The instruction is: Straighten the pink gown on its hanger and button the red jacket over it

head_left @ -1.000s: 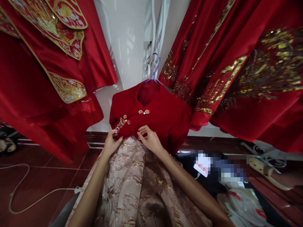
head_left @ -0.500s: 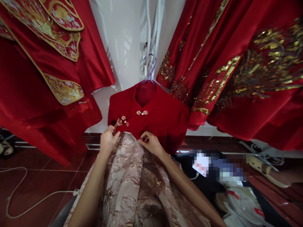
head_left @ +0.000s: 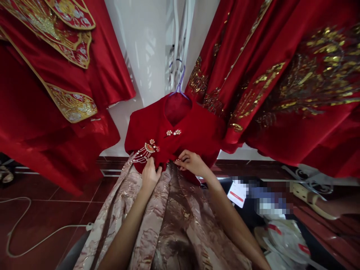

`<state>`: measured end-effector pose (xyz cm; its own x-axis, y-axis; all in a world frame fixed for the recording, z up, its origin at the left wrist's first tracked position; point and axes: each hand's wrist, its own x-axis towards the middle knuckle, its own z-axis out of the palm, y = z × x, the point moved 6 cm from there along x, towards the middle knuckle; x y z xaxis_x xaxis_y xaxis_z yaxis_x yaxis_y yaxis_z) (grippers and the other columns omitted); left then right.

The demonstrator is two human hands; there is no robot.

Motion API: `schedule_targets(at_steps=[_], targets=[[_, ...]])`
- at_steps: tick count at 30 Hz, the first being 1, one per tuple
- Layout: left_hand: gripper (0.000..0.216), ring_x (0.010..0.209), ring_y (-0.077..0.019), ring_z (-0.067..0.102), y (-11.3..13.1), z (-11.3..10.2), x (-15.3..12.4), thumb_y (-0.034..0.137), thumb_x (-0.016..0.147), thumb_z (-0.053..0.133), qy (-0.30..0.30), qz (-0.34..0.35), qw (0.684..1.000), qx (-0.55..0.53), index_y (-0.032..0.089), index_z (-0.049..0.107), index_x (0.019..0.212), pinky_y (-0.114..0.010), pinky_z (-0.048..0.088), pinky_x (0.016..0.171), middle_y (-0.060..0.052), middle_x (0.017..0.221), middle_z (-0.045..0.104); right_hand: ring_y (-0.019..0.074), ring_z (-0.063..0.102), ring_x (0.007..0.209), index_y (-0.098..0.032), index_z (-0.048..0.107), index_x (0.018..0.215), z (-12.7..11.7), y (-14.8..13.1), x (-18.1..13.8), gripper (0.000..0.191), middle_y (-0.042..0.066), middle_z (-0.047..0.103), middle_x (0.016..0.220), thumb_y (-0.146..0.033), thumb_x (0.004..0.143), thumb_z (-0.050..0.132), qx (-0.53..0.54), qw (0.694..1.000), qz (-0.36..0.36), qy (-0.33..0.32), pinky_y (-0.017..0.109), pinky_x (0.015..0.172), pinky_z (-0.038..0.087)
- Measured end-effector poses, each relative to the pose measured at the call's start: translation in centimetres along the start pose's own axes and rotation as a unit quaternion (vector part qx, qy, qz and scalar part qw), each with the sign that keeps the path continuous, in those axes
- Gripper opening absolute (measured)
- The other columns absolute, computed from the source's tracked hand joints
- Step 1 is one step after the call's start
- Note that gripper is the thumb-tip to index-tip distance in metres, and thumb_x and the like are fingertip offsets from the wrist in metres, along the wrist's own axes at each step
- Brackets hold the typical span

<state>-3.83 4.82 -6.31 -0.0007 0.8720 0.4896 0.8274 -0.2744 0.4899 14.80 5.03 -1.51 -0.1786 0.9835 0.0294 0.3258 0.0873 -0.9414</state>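
Observation:
A short-sleeved red velvet top (head_left: pixel 202 131) hangs from a purple hanger (head_left: pixel 180 80). Jewelled flower clasps (head_left: pixel 173 132) sit below its collar, and a fan-shaped beaded brooch (head_left: pixel 150 147) trails bead strands to the left. From its lower edge spreads a pinkish brocade skirt (head_left: pixel 153 225) with gold threads; I cannot tell whether both are one garment. My left hand (head_left: pixel 151 174) is closed on the red fabric just under the brooch. Farther right, my right hand (head_left: pixel 192 163) pinches the red fabric near the skirt's top edge. The fingertips of both hands are partly hidden.
Red gowns with gold embroidery (head_left: pixel 71 103) and gold sequins (head_left: pixel 284 90) hang on either side. A lit phone (head_left: pixel 236 194) and a clear plastic packet (head_left: pixel 287 238) lie at the lower right. A white cable (head_left: pixel 47 236) crosses the tiled floor; a person's clog-type shoe (head_left: pixel 312 200) shows at right.
Both my hands have shifted right along the lower edge of the red top. The brooch's bead strands now hang in view, spread leftward. The phone's screen looks different.

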Motion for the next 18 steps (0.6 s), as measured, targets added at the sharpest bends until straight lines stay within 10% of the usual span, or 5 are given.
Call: schedule_targets(at_steps=[6,11,18], targets=[[0.039,0.084,-0.0288,0.063,-0.6,-0.5,-0.9,0.015,0.073,0.055,0.060,-0.046,0.995,-0.064,0.011,0.048,0.111,-0.037,0.049,0.073,-0.013,0.089,0.063,0.0093,0.061,0.055,-0.017,0.059,0.083,1.6,-5.0,-3.5,0.028,0.000,0.065,0.070,-0.036,0.068,0.074,0.034,0.979,-0.023,-0.201,0.022,0.053,0.051],[0.044,0.086,-0.0276,0.061,0.6,-2.1,-1.5,0.019,0.071,0.060,0.096,-0.013,0.987,-0.128,0.013,0.046,0.112,-0.037,0.048,0.073,-0.012,0.091,0.062,0.0106,0.062,0.063,-0.017,0.062,0.083,4.2,-6.7,-3.5,0.022,0.000,0.066,0.070,-0.034,0.072,0.071,0.054,0.983,-0.101,-0.140,0.022,0.060,0.050],[0.024,0.074,-0.0168,0.057,1.4,-3.3,-2.3,0.020,0.081,0.055,0.096,0.012,0.976,-0.194,0.017,0.050,0.104,-0.031,0.048,0.072,-0.003,0.079,0.057,0.0140,0.064,0.073,-0.017,0.062,0.088,5.8,-2.4,-0.4,0.023,0.003,0.068,0.081,-0.037,0.077,0.065,0.040,0.992,-0.122,0.013,0.026,0.064,0.053]])
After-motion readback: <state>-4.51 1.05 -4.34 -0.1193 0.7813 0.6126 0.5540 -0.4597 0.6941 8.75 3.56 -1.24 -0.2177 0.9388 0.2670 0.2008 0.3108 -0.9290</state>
